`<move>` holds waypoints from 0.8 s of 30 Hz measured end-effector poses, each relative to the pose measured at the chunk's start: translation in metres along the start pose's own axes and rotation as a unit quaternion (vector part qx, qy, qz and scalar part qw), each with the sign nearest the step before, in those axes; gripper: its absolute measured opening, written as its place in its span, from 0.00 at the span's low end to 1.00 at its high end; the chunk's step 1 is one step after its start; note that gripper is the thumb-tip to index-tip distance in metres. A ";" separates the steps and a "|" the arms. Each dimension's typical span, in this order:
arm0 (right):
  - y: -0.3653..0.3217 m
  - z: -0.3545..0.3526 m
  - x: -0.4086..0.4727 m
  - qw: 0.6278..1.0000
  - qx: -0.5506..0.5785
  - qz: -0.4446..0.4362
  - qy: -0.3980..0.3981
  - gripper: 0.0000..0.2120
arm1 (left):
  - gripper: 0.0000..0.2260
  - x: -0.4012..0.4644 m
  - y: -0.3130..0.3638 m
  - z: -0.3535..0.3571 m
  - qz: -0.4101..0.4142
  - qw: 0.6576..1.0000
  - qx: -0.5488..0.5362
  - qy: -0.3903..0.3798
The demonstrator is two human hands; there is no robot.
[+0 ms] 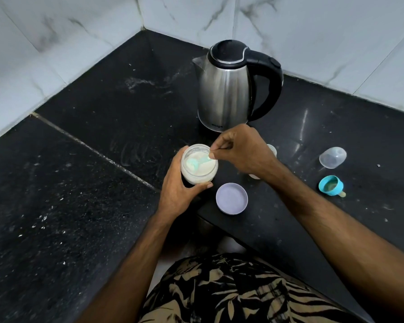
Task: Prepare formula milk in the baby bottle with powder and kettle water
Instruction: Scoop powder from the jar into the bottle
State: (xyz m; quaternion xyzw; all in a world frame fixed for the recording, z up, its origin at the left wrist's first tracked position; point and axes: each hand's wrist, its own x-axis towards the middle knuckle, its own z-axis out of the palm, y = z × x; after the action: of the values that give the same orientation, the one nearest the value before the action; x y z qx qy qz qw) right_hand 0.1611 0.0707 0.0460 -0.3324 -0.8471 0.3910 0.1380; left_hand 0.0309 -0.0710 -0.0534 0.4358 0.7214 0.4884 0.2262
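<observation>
A clear jar of white formula powder stands open on the black counter, and my left hand is wrapped around its side. My right hand pinches the handle of a pale teal scoop, whose bowl lies on the powder inside the jar. The baby bottle is mostly hidden behind my right hand; only a bit of its clear rim shows. A steel kettle with a black lid and handle stands just behind both hands.
The jar's lilac lid lies upside down near the counter's front edge. To the right lie the bottle's clear cap and its teal collar with the teat. Marble tiled walls close off the corner behind.
</observation>
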 end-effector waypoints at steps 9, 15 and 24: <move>-0.001 0.005 -0.001 1.000 -0.021 -0.006 -0.001 0.02 | 0.46 0.001 0.001 0.000 -0.005 1.000 0.003 0.001; 0.002 0.002 0.000 0.999 0.019 0.019 0.023 0.03 | 0.46 0.002 0.000 0.000 -0.010 1.000 0.007 0.003; 0.010 -0.017 0.001 0.989 0.119 0.073 0.044 0.03 | 0.43 0.011 0.004 -0.001 -0.013 1.000 -0.010 -0.005</move>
State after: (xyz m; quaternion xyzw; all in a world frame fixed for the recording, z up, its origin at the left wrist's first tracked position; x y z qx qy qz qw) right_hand 0.1730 0.0860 0.0495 -0.3912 -0.7612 0.4833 0.1846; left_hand 0.0262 -0.0618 -0.0484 0.4263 0.7209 0.4904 0.2410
